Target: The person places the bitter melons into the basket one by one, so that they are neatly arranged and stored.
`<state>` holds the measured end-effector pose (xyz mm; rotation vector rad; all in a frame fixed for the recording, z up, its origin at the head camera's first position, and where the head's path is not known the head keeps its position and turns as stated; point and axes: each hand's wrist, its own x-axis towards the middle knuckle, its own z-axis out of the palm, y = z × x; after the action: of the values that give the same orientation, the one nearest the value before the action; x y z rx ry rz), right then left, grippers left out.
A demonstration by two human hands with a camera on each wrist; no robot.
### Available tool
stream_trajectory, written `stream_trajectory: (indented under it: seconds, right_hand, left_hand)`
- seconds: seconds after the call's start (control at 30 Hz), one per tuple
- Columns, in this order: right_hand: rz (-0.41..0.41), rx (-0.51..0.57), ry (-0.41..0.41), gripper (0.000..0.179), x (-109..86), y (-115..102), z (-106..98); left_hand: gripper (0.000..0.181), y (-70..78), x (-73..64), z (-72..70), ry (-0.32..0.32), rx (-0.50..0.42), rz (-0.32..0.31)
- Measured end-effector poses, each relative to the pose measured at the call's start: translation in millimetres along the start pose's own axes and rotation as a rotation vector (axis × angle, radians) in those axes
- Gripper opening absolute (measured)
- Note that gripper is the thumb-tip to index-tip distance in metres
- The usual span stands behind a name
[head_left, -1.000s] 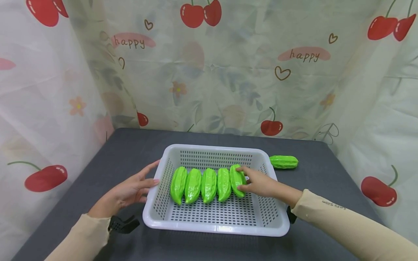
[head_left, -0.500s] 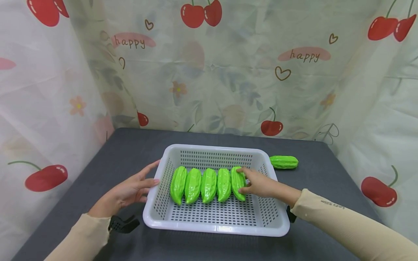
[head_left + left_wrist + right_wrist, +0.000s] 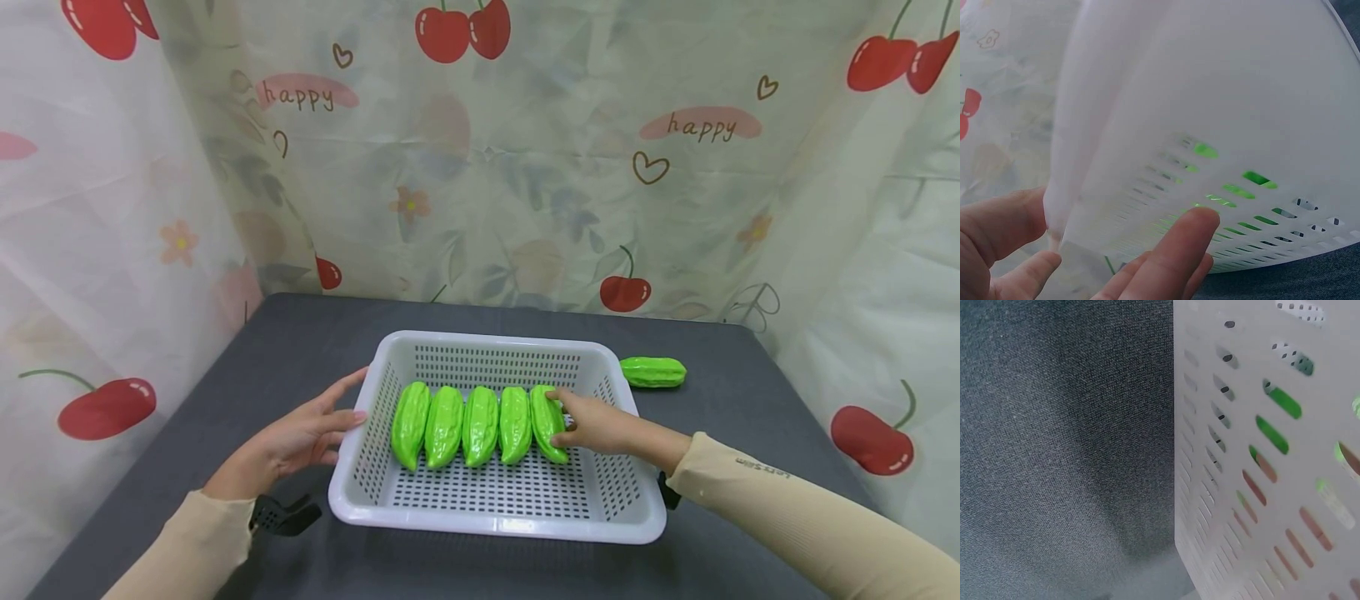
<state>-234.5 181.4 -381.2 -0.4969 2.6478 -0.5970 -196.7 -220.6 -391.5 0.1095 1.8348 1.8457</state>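
Observation:
In the head view, a white plastic basket (image 3: 495, 525) with a slotted floor and walls stands on the dark table. Several green bitter melons (image 3: 481, 427) lie side by side in a row inside it. My right hand (image 3: 600, 423) reaches over the basket's right side and holds the rightmost bitter melon (image 3: 547, 423) between thumb and fingers. The right wrist view catches parts of that hand through the slots of the basket wall. My left hand (image 3: 303, 435) touches the left rim with extended fingers. Fingers (image 3: 1182, 250) spread along the outer wall in the left wrist view.
One more bitter melon (image 3: 652, 372) lies on the table (image 3: 720, 417) beyond the basket's right rear corner. A printed curtain (image 3: 487, 208) closes off the back and both sides. A black wrist strap (image 3: 285, 515) hangs near my left sleeve.
The rightmost bitter melon has shifted slightly toward me and settled in line with the row, my right hand still on it. My left hand and the basket have stayed put.

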Motion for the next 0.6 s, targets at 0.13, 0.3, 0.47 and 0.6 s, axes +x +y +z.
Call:
stream_trajectory:
  seconds: [0.13, 0.3, 0.47, 0.6]
  right_hand:
    - [-0.010, -0.031, 0.009, 0.074, 0.1, -1.3, 0.0]
    - [-0.017, -0.042, 0.014, 0.073, 0.1, -1.8, -0.1]
    - [-0.014, -0.035, 0.013, 0.074, 0.5, -1.7, 0.3]
    - [-0.008, -0.025, 0.010, 0.074, 0.4, -1.8, 0.2]
  left_hand:
    - [0.086, 0.1, 0.2, -0.4, 0.000, 0.001, 0.000]
    - [0.086, 0.0, 0.1, -0.4, -0.004, -0.003, 0.001]
    - [0.086, 0.1, -0.2, -0.3, -0.009, -0.004, 0.004]
    - [0.086, -0.1, -0.7, -0.1, -0.010, -0.006, 0.006]
